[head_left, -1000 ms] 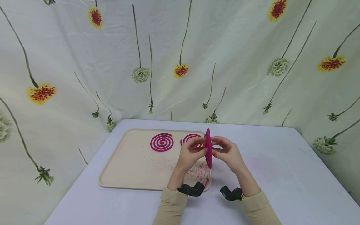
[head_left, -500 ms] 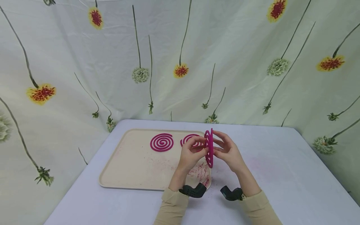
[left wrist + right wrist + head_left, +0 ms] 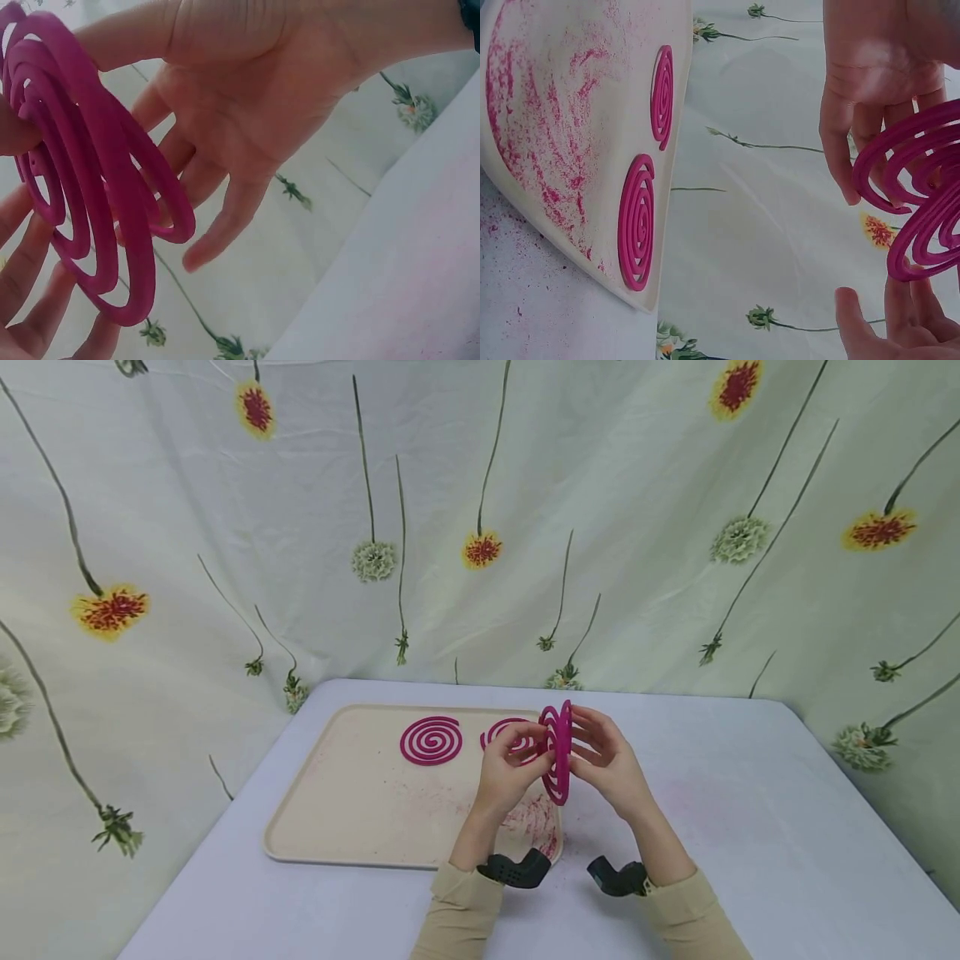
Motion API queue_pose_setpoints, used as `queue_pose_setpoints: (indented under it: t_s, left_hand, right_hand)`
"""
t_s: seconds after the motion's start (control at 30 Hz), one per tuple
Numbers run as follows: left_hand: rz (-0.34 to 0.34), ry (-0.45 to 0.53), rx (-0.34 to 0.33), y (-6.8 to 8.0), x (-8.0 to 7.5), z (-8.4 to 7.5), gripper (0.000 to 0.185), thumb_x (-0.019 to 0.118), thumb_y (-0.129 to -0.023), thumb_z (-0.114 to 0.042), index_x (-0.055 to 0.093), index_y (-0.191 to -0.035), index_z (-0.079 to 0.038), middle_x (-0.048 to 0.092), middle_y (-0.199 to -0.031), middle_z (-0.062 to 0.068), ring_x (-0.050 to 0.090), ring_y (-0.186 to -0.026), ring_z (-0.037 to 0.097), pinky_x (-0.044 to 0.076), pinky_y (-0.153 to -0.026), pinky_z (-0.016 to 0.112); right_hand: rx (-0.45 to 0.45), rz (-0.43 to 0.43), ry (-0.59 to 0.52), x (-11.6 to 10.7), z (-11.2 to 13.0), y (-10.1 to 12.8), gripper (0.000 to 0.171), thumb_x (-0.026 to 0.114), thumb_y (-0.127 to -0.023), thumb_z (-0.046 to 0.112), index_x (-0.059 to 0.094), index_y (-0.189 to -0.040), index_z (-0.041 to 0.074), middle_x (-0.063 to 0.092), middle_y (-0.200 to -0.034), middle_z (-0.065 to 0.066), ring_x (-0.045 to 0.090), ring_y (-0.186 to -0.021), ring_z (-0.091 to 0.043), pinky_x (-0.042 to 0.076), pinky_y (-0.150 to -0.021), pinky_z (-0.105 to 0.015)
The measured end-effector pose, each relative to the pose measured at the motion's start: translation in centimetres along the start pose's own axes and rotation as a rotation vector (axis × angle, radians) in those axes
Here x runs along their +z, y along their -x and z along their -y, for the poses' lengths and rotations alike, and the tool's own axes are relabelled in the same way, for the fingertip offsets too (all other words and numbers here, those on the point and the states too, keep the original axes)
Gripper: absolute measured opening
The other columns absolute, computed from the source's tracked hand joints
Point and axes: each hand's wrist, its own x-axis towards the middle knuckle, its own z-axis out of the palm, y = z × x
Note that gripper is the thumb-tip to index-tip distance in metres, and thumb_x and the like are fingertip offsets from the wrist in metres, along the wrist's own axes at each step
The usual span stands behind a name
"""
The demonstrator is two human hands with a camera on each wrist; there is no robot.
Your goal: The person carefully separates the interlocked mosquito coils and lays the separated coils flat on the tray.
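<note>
Both hands hold a pink spiral coil [image 3: 557, 752] upright above the right edge of the beige tray [image 3: 337, 810]. The left hand [image 3: 534, 750] pinches it from the left, and the right hand [image 3: 583, 739] holds it from the right with the thumb on its top edge. In the left wrist view the coil [image 3: 97, 210] shows as two nested spirals pulled partly apart in front of the right palm [image 3: 225, 112]. The right wrist view shows the coil [image 3: 922, 187] between the left hand [image 3: 870, 82] and the right fingertips [image 3: 855, 307].
Two more pink coils lie flat at the tray's far side, one [image 3: 431, 739] in the open and one [image 3: 506, 731] partly behind the left hand. Pink dust [image 3: 536, 827] marks the tray's near right corner. A flowered cloth [image 3: 480, 527] hangs behind the white table [image 3: 750, 843].
The held coil has turned a little and its two spirals have spread apart. The right fingers have straightened behind it. The hands have stayed in the same place.
</note>
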Motion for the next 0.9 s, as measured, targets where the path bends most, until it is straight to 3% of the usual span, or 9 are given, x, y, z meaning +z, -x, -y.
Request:
queue_pose_setpoints:
  t_s: [0.17, 0.23, 0.33, 0.47, 0.63, 0.77, 0.9]
  left_hand:
    - [-0.067, -0.085, 0.048, 0.0, 0.2, -0.2, 0.036, 0.067, -0.078, 0.006, 0.055, -0.111, 0.011, 0.052, -0.116, 0.026, 0.05, -0.106, 0.039, 0.047, -0.091, 0.052]
    - [-0.089, -0.089, 0.042, -0.1, -0.1, 0.4, 0.04, 0.069, -0.077, 0.004, 0.055, -0.114, 0.009, 0.051, -0.123, 0.023, 0.049, -0.107, 0.035, 0.048, -0.089, 0.05]
    - [-0.085, 0.002, -0.028, -0.5, -0.9, 1.8, 0.041, 0.07, -0.08, 0.003, 0.055, -0.118, 0.004, 0.053, -0.127, 0.017, 0.05, -0.109, 0.03, 0.049, -0.089, 0.044]
    - [-0.044, 0.216, -0.146, -0.7, -2.4, 3.1, 0.04, 0.067, -0.083, 0.005, 0.054, -0.12, 0.0, 0.056, -0.124, 0.011, 0.053, -0.111, 0.025, 0.05, -0.091, 0.035]
    - [-0.009, 0.423, -0.163, -0.9, -3.4, 3.4, 0.04, 0.057, -0.084, 0.014, 0.053, -0.12, -0.003, 0.051, -0.125, 0.013, 0.056, -0.109, 0.028, 0.052, -0.086, 0.035]
    - [-0.063, 0.448, -0.178, -0.9, -3.5, 3.3, 0.034, 0.056, -0.085, 0.015, 0.06, -0.111, -0.007, 0.055, -0.122, 0.013, 0.059, -0.107, 0.025, 0.054, -0.082, 0.032]
    - [-0.138, 0.404, -0.231, -1.0, -3.5, 3.3, 0.026, 0.056, -0.086, 0.012, 0.066, -0.103, -0.005, 0.062, -0.112, 0.009, 0.062, -0.098, 0.02, 0.054, -0.08, 0.029]
  right_hand:
    - [0.024, -0.037, 0.039, -0.1, 0.2, 0.0, 0.072, 0.067, -0.078, -0.007, 0.032, -0.14, 0.003, 0.039, -0.137, -0.019, 0.044, -0.118, -0.032, 0.051, -0.087, -0.031]
    - [0.045, -0.064, 0.059, -0.2, 0.4, 0.0, 0.073, 0.068, -0.079, -0.006, 0.031, -0.14, 0.004, 0.038, -0.137, -0.019, 0.045, -0.115, -0.031, 0.051, -0.084, -0.026]
    - [0.079, -0.103, 0.07, -0.5, 0.6, 0.0, 0.072, 0.067, -0.08, -0.006, 0.03, -0.141, 0.004, 0.036, -0.137, -0.019, 0.046, -0.112, -0.03, 0.051, -0.082, -0.023]
    - [0.138, -0.161, 0.074, -1.0, 0.7, 0.0, 0.071, 0.065, -0.082, -0.005, 0.029, -0.141, 0.005, 0.035, -0.138, -0.018, 0.046, -0.115, -0.028, 0.052, -0.085, -0.029]
    - [0.197, -0.218, 0.102, -1.5, 0.6, -0.1, 0.072, 0.068, -0.081, -0.001, 0.03, -0.141, 0.008, 0.034, -0.14, -0.018, 0.047, -0.117, -0.033, 0.05, -0.086, -0.041]
    - [0.234, -0.233, 0.129, -1.8, 0.4, -0.1, 0.074, 0.07, -0.08, 0.001, 0.03, -0.142, 0.009, 0.037, -0.138, -0.02, 0.049, -0.117, -0.039, 0.05, -0.085, -0.046]
    - [0.255, -0.176, 0.118, -2.4, 0.4, -0.1, 0.077, 0.069, -0.083, 0.005, 0.022, -0.144, 0.009, 0.04, -0.136, -0.022, 0.05, -0.117, -0.04, 0.05, -0.085, -0.042]
